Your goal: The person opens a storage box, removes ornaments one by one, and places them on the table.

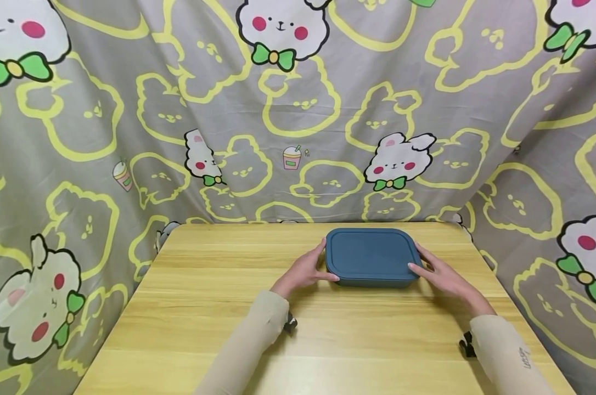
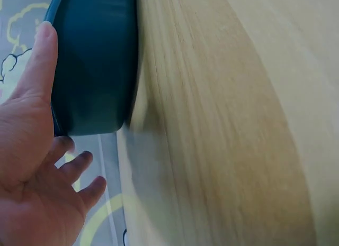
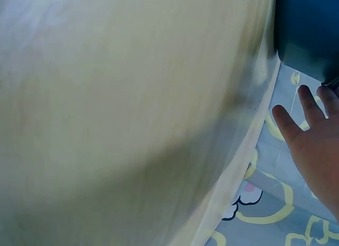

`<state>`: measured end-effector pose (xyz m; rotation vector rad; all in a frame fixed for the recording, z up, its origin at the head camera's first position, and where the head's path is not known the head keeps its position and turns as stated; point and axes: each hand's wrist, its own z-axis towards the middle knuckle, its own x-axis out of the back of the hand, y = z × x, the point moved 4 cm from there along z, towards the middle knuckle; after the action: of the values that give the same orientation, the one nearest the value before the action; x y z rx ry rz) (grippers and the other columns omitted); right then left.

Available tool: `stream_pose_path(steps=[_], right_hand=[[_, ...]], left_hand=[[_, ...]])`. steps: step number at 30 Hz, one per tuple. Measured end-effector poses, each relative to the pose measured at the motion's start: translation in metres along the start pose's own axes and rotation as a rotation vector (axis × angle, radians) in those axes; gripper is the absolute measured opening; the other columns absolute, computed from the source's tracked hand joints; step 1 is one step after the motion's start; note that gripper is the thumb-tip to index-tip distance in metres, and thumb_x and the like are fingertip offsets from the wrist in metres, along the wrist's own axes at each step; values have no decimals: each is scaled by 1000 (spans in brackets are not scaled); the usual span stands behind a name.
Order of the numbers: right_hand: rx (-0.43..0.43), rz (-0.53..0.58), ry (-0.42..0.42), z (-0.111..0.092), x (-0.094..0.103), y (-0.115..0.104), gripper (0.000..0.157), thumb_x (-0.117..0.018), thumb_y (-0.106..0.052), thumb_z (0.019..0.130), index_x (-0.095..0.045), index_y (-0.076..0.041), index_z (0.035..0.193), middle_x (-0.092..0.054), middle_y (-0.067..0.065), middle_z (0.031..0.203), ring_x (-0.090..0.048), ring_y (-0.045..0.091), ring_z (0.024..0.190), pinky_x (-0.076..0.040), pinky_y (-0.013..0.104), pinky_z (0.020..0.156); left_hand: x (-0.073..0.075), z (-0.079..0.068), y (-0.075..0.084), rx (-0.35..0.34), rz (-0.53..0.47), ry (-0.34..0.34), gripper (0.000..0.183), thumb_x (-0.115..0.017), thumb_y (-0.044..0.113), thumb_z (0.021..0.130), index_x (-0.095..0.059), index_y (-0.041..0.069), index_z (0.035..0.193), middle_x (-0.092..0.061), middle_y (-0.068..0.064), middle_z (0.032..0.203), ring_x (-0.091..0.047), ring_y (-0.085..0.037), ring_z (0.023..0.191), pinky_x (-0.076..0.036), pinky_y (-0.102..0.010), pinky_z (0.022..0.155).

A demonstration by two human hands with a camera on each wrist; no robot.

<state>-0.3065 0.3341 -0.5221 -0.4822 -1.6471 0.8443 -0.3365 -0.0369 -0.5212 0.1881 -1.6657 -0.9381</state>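
A dark blue rectangular lunch box (image 1: 372, 255) with a rounded lid sits at the far side of the wooden table. My left hand (image 1: 305, 270) grips its left end, thumb at the front corner and fingers along the side. In the left wrist view, that thumb (image 2: 39, 66) lies against the box wall (image 2: 98, 61), while the lower fingers spread below it. At the right end, my right hand (image 1: 441, 274) holds the box with its thumb over the lid's front corner. The right wrist view shows fingertips right at the box's edge, the thumb out of frame.
The wooden table (image 1: 219, 312) has its back edge just behind the box. A grey curtain (image 1: 258, 120) printed with cartoon animals hangs behind and on both sides. Dark straps (image 1: 290, 323) show at the sleeve cuffs.
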Motion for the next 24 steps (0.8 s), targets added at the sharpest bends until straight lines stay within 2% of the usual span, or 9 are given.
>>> stream_pose_path(steps=[10, 19, 22, 24], right_hand=[[-14, -23, -3, -4, 4, -4, 90, -55, -51, 105, 5, -25, 167, -9, 33, 169, -16, 59, 151, -26, 77, 114], [10, 15, 48, -10, 14, -13, 81, -52, -47, 108, -2, -25, 168, -11, 32, 169, -17, 60, 151, -23, 78, 114], [23, 48, 71, -14, 18, -19, 78, -52, -43, 109, -6, -22, 168, -13, 32, 169, -21, 61, 149, -28, 75, 114], [35, 52, 85, -17, 19, -23, 77, -53, -40, 109, -8, -21, 168, -17, 31, 168, -29, 59, 147, -38, 67, 112]], left_hand=[[4, 3, 7, -17, 57, 25, 118, -77, 57, 85, -3, 19, 168, -14, -4, 174, -23, -26, 159, -28, -44, 128], [11, 0, 18, -30, 74, 66, 117, -80, 56, 83, -7, 21, 168, -17, -2, 174, -24, -27, 159, -31, -48, 126], [15, -4, 23, -31, 61, 86, 118, -82, 55, 81, -9, 22, 168, -22, -5, 173, -27, -28, 157, -33, -49, 125], [17, -8, 27, -32, 34, 100, 119, -85, 52, 80, -11, 21, 168, -28, -8, 170, -33, -30, 155, -36, -50, 123]])
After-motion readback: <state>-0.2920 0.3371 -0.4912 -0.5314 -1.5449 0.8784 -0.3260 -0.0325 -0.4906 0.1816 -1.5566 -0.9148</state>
